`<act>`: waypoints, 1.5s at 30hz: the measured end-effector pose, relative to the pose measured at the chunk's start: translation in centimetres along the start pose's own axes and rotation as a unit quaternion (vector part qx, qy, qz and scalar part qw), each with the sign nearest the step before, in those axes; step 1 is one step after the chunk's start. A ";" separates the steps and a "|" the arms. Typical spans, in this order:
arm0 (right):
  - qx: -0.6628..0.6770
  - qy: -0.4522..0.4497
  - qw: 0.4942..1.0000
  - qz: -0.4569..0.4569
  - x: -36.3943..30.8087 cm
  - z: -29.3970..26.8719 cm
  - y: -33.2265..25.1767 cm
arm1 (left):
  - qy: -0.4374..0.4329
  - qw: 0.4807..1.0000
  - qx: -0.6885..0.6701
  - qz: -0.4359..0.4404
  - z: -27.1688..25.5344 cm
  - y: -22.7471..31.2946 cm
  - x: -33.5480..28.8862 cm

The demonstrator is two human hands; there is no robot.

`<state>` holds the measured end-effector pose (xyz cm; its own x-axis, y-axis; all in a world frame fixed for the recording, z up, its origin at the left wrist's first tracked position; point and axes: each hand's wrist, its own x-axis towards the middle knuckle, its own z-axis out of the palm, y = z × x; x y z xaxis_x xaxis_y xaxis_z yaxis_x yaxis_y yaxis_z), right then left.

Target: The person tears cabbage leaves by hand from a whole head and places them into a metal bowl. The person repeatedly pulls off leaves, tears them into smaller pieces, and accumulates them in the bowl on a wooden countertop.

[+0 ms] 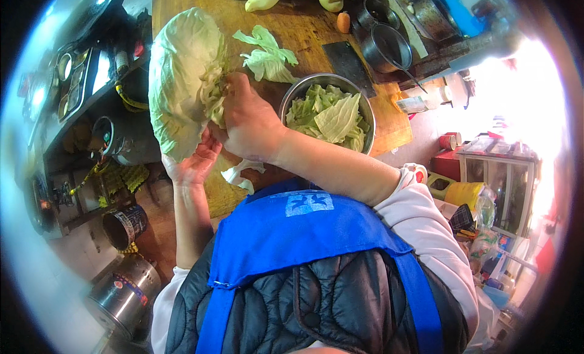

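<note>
A large pale green cabbage (185, 74) is held up over the left side of the wooden table. My left hand (198, 162) supports it from below, fingers against its underside. My right hand (246, 123) is closed on the ruffled leaf edges at the cabbage's right side; the fingertips are partly hidden. To the right stands a steel bowl (371, 120) with torn cabbage leaves (334, 118) in it. Loose leaves (266, 55) lie beyond my right hand, and a pale leaf scrap (243, 173) rests near the table's front edge.
On the wooden table (298, 34), a dark flat rectangular blade (348, 65) lies beyond the bowl. Dark pans (386, 48) stand at the far right, near an orange vegetable piece (344, 23). A gas stove (76, 80) is on the left, with a steel pot (125, 293) below.
</note>
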<state>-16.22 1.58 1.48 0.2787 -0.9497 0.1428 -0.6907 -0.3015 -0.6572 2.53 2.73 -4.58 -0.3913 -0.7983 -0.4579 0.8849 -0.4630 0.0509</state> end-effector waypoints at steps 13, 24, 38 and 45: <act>0.175 -0.091 0.976 -0.090 2.1 -4.2 6.2 | -0.055 0.997 -0.009 -0.055 -1.8 1.2 -0.1; 0.244 -0.278 0.928 -0.045 0.2 -7.9 8.2 | 0.011 0.998 -0.006 -0.066 -3.3 4.1 -0.1; 0.024 0.010 0.998 -0.050 1.5 -2.0 4.0 | 0.008 0.997 -0.039 -0.072 -3.3 3.7 -0.3; 0.215 -0.036 0.975 0.050 4.7 -0.1 5.0 | 0.041 0.972 0.227 -0.051 -3.2 4.4 -2.5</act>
<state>-18.46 -4.39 -1.09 0.2809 -0.9595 0.0206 -0.3772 -0.1302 -0.9169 8.18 3.94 -6.05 -0.4333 -0.7148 -0.5490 0.6322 -0.6752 0.3801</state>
